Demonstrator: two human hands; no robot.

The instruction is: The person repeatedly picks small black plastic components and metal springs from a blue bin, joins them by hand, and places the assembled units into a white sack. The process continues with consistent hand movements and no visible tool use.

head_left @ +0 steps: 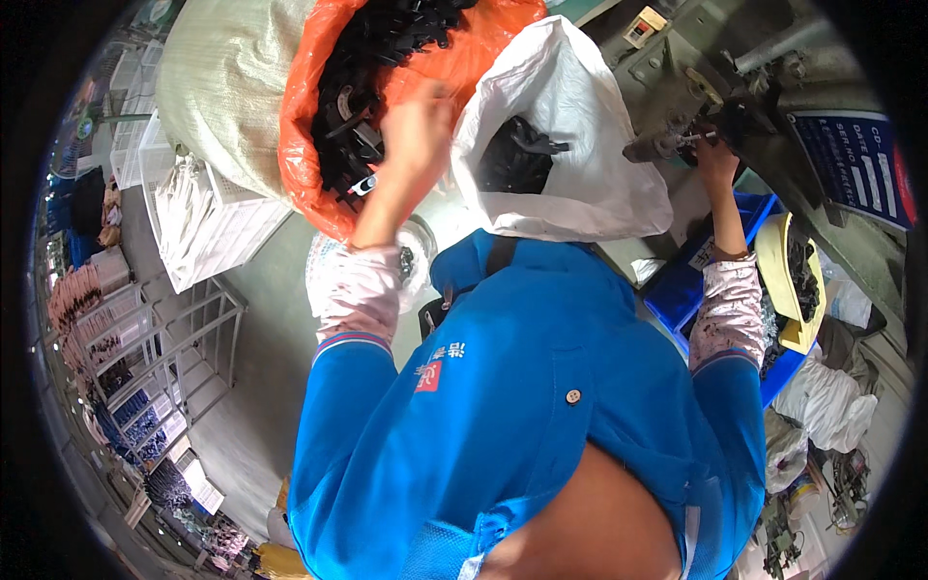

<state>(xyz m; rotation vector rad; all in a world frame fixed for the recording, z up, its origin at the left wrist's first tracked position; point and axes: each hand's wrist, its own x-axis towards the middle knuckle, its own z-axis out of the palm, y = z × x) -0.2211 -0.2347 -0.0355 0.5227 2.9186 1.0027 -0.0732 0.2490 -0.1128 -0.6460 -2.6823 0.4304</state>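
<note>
My left hand [418, 140] is over an orange plastic bag [299, 145] filled with black plastic pieces [401, 37]. Its fingers are smeared by motion, so I cannot make out whether they hold anything. On the right, my right hand [716, 162] is raised to the metal head of a machine [657, 145]. The fingers there are bent together around something small and dark that I cannot make out. Between my hands stands an open white bag [619, 145] with more black pieces [517, 159] at its bottom.
A blue bin [667, 293] and a yellow container [773, 253] with dark pieces sit beside my right forearm. A large woven sack [217, 87] and a white crate [217, 227] are at the left. Metal racks [208, 338] stand farther left. A blue label plate [851, 169] is on the machine.
</note>
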